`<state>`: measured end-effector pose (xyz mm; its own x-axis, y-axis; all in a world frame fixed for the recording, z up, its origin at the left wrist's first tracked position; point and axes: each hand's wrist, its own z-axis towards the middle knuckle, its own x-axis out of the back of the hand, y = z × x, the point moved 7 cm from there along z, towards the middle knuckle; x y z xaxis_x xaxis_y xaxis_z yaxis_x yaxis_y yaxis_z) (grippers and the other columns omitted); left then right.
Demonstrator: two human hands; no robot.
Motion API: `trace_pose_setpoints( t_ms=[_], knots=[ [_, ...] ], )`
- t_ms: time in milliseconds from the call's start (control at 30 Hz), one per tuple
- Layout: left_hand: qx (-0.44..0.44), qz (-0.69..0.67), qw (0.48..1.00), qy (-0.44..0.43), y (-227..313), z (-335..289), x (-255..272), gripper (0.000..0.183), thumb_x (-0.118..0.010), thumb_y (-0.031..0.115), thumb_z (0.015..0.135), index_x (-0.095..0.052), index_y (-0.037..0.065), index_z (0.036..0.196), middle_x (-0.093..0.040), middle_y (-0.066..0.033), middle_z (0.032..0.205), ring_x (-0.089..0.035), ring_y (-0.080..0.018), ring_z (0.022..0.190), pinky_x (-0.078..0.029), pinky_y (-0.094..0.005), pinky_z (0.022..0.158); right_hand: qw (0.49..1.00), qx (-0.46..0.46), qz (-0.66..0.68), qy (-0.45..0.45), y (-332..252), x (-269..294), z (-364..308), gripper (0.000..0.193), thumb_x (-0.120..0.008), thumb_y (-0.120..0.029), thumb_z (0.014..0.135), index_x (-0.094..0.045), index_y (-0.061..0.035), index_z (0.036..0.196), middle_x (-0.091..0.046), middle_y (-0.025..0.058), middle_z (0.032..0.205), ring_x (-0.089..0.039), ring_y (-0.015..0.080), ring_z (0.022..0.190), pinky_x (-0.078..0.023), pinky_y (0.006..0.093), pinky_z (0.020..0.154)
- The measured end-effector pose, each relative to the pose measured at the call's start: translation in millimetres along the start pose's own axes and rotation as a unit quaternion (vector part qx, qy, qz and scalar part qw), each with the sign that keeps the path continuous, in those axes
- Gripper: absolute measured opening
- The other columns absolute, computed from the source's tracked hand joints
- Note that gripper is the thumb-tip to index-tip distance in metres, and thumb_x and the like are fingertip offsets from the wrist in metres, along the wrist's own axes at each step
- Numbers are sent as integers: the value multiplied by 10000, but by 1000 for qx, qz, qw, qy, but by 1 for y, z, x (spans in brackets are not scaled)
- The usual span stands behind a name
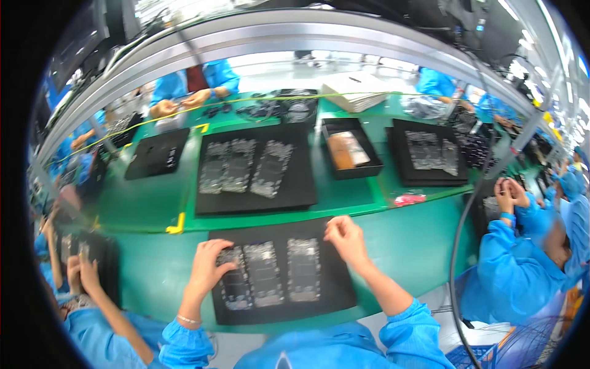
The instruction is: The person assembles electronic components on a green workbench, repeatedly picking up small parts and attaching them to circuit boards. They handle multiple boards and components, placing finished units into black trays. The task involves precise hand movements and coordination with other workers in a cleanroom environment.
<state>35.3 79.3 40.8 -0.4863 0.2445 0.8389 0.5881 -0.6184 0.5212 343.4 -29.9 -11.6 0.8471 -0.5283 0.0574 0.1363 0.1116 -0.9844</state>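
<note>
A black mat (319,295) lies in front of me on the green bench, with three grey circuit-board panels on it side by side. My left hand (208,265) rests on the left panel (236,289), fingers spread over its top. The middle panel (263,273) and the right panel (303,269) lie flat. My right hand (346,238) hovers at the mat's upper right, fingers curled, just beside the right panel's top corner. Whether it pinches anything I cannot tell.
A second black mat (301,184) with more panels lies on the conveyor beyond, next to a black tray (353,169) and another mat (430,175). People in blue coats work to my left (86,277), right (510,203) and across (190,95). A black cable (458,246) hangs at right.
</note>
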Motion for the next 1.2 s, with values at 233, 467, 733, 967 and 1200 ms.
trace_pose_setpoints(
  t_ms=[233, 467, 733, 967, 1200],
  knots=[
    [29, 76, 984, 160, -15, -32, -14, 599, -740, 94, 687, -486, 13, 1224, -525, -140, 1165, -478, -321, 1069, -406, -388, 933, 718, 160, -660, 153, 3, 211, 58, 119, -584, -90, 805, -493, -42, 864, -550, 111, 803, -573, 280, 704, -497, 369, 633],
    [222, -127, 967, -4, -96, -108, -41, 433, -612, 55, 822, -468, -43, 1218, -538, -149, 1093, -570, -218, 956, -481, -314, 811, 683, 206, -699, 48, 0, 145, 3, 215, -536, -67, 808, -552, -25, 1019, -533, 125, 795, -557, 277, 717, -492, 368, 677],
    [319, -361, 876, -16, -49, -91, -14, 392, -580, 23, 851, -451, -25, 1217, -548, -138, 1147, -603, -158, 893, -512, -288, 703, 951, -189, -201, -137, 34, 45, -72, 558, -621, -414, 848, -519, 17, 1187, -640, 166, 1000, -619, 242, 910, -482, 328, 803],
    [275, -478, 823, -137, 52, -71, -57, 625, -646, 238, 858, -322, 13, 1342, -409, -173, 1334, -526, -243, 1115, -504, -357, 829, 969, -235, -60, -36, 47, 166, -82, 491, -655, -218, 861, -488, 50, 1237, -603, 91, 1092, -559, 136, 983, -448, 271, 847],
    [193, -540, 756, -314, 204, -15, -204, 723, -597, 281, 881, -207, -13, 1414, -351, -244, 1385, -532, -268, 1119, -476, -376, 870, 938, -200, -168, 227, 102, 407, -94, 321, -561, -135, 880, -584, 22, 1158, -627, 86, 1079, -573, 161, 969, -438, 278, 842]
  ],
)
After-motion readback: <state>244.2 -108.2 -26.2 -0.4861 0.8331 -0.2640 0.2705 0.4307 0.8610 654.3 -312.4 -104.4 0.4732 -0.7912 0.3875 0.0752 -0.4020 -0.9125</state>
